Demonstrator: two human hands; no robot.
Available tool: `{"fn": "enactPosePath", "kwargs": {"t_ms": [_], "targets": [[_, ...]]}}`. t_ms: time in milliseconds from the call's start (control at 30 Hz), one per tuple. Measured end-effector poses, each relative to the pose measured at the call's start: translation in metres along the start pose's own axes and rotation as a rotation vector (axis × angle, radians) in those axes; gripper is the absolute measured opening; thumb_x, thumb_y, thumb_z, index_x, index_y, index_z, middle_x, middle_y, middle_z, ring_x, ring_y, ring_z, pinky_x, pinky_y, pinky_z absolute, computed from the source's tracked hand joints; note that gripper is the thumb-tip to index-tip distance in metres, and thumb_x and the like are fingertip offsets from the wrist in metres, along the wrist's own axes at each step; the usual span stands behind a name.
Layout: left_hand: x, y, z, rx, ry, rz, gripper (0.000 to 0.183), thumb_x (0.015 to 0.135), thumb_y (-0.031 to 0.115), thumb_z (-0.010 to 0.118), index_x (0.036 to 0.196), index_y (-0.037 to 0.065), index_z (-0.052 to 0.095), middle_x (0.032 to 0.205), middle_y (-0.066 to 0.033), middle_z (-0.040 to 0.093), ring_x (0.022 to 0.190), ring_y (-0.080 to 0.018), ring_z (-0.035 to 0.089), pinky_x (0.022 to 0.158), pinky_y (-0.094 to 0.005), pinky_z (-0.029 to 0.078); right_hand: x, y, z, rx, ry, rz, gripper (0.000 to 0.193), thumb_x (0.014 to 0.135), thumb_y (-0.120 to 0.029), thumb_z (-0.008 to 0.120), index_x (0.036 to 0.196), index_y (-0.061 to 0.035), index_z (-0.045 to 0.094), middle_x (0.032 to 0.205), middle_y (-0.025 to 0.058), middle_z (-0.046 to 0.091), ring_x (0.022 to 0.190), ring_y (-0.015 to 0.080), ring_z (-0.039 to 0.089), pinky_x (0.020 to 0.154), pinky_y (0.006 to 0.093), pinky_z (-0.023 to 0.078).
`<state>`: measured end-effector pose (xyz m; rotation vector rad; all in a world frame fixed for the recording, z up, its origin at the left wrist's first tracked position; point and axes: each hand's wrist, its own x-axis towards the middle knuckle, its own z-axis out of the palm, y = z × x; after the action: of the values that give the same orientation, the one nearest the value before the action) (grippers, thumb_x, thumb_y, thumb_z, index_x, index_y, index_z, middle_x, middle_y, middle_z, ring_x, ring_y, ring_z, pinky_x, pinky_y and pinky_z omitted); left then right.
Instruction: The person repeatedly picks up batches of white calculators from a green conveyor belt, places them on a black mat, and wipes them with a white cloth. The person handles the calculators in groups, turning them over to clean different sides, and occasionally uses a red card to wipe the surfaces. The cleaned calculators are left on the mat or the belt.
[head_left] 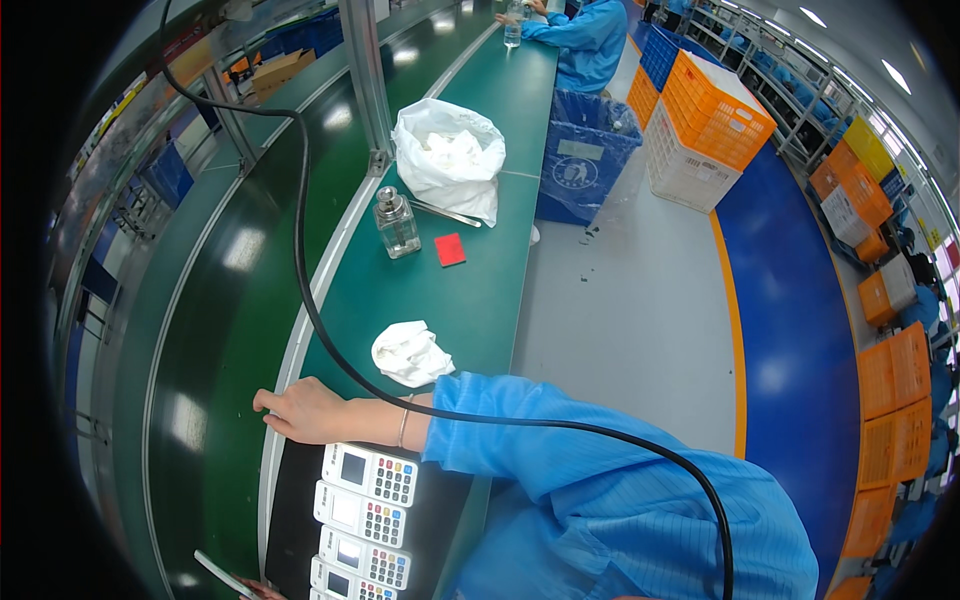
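My right hand (305,411) reaches across to the left from a blue sleeve, palm down, over the metal rail beside the green conveyor belt. Its fingers are loosely bent and apart, with nothing visible in them. Just below its wrist, several white keypad devices (369,474) with small screens lie in a row on a black mat (292,500). At the lower left edge, my left hand (262,590), mostly cut off, grips a thin white flat device (222,574) seen nearly edge-on. A crumpled white cloth (411,354) rests on the green bench beyond my right forearm.
Farther up the bench are a clear pump bottle (397,222), a red square pad (450,249), tweezers (447,214) and a white bag (450,150). A black cable (305,250) hangs across the view. A blue bin (585,160), orange crates (710,110) and a co-worker (590,45) are beyond.
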<state>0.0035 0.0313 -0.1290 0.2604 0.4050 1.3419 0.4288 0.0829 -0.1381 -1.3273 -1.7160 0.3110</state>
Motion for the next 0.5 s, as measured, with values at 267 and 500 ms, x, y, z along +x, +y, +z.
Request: {"fn": "enactPosePath", "kwargs": {"t_ms": [267, 500], "targets": [[0.010, 0.003, -0.009, 0.197, -0.062, -0.005, 0.036, 0.096, 0.025, 0.069, 0.121, 0.001, 0.059, 0.109, -0.0114, 0.065, 0.102, -0.0268, 0.061, 0.088, -0.0378, 0.052, -0.001, 0.003, 0.000, 0.003, 0.000, 0.005, 0.021, 0.097, -0.019, 0.058, 0.114, -0.0078, 0.056, 0.057, 0.0098, 0.058, 0.055, 0.0332, 0.062, 0.058, 0.0471, 0.049], [0.007, -0.002, -0.006, 0.272, -0.006, 0.076, 0.039, 0.097, 0.027, 0.069, 0.127, 0.004, 0.058, 0.113, -0.0124, 0.065, 0.100, -0.0253, 0.061, 0.085, -0.0378, 0.052, 0.000, 0.001, 0.001, 0.023, 0.007, 0.001, 0.020, 0.097, -0.019, 0.058, 0.113, -0.0076, 0.056, 0.057, 0.0097, 0.057, 0.055, 0.0333, 0.062, 0.058, 0.0474, 0.049]]}}
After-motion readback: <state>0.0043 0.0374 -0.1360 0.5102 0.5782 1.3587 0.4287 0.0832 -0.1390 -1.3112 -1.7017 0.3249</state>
